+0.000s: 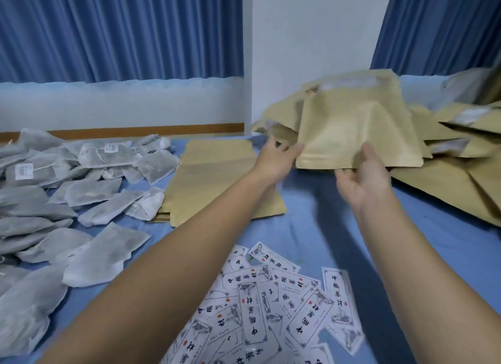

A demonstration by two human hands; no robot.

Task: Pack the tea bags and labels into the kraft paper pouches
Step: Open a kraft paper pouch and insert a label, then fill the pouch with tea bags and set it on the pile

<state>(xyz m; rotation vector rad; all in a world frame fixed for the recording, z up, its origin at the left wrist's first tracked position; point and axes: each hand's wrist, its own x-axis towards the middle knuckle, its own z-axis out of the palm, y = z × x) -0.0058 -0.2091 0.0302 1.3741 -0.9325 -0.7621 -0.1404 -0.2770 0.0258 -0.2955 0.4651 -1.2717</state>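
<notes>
A filled kraft paper pouch stands upright at the back, right of centre, bulging in the middle. My right hand pinches its lower right corner, thumb on the front. My left hand touches the pouch's lower left corner with straight fingers. Several grey tea bags lie spread over the left side. Several white printed labels lie in a loose pile at the front, between my forearms. A flat stack of empty kraft pouches lies left of my left hand.
A heap of filled kraft pouches covers the right back area. Everything lies on a blue sheet. Behind stand a white wall and blue curtains.
</notes>
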